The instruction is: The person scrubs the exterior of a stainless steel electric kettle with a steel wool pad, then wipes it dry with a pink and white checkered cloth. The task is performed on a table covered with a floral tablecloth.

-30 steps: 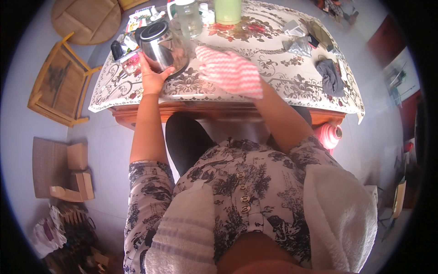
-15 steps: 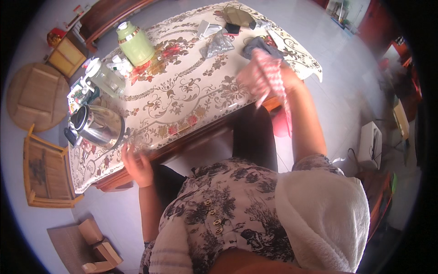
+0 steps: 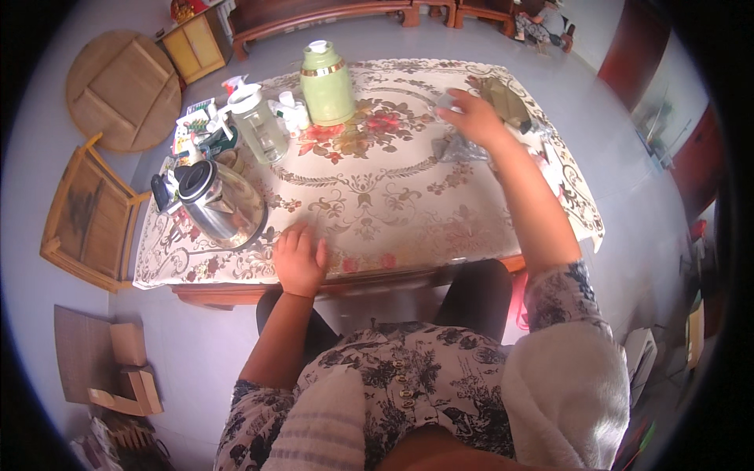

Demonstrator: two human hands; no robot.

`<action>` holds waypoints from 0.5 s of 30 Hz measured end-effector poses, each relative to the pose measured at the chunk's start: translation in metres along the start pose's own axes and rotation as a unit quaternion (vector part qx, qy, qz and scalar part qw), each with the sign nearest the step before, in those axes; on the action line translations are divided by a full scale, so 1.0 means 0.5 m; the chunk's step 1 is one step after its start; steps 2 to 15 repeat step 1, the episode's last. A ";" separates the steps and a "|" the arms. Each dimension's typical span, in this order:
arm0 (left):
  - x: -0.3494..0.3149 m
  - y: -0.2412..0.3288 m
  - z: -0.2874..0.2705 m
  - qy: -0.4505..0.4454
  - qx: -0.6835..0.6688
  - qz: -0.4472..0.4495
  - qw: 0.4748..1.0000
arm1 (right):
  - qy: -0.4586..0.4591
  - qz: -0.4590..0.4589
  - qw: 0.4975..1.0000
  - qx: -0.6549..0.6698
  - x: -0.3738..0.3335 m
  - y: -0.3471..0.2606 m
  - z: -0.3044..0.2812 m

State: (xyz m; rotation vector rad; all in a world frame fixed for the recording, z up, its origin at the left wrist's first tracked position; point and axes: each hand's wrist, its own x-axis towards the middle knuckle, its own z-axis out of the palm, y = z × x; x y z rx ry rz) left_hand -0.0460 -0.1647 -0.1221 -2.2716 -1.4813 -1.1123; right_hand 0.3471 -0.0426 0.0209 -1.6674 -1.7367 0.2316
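Note:
My right hand [image 3: 471, 119] reaches over the far right part of the table, its thumb and fingertips closed around the edge of a small whitish flat object [image 3: 446, 101]. A crumpled clear plastic bag [image 3: 462, 149] lies just below that hand. Beyond it rests a folded olive-brown packet [image 3: 504, 102]. My left hand [image 3: 299, 257] lies flat near the table's front edge, fingers slightly apart and holding nothing. To its left stands a steel electric kettle [image 3: 224, 206] with a black lid.
A floral cloth covers the table [image 3: 369, 208]. Toward the far left stand a green thermos [image 3: 327, 86], a clear pitcher [image 3: 261, 129] and small white bottles [image 3: 290, 114]. A wooden chair [image 3: 94, 216] stands left of the table. A person [image 3: 543, 25] sits low in the far background.
My right hand has gone from the near right with a red-and-white checked cloth to the whitish object; the cloth is out of that hand. My left hand has settled onto the tabletop. The view has shifted.

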 end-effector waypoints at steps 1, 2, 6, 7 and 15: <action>-0.003 -0.002 0.002 -0.002 0.003 -0.003 1.000 | -0.029 -0.005 0.999 0.044 0.034 -0.044 0.049; -0.003 -0.002 0.002 -0.002 0.003 -0.003 1.000 | -0.029 -0.005 0.999 0.044 0.034 -0.044 0.049; -0.003 -0.002 0.002 -0.002 0.003 -0.003 1.000 | -0.029 -0.005 0.999 0.044 0.034 -0.044 0.049; -0.003 -0.002 0.002 -0.002 0.003 -0.003 1.000 | -0.029 -0.005 0.999 0.044 0.034 -0.044 0.049; -0.003 -0.002 0.002 -0.002 0.003 -0.003 1.000 | -0.029 -0.005 0.999 0.044 0.034 -0.044 0.049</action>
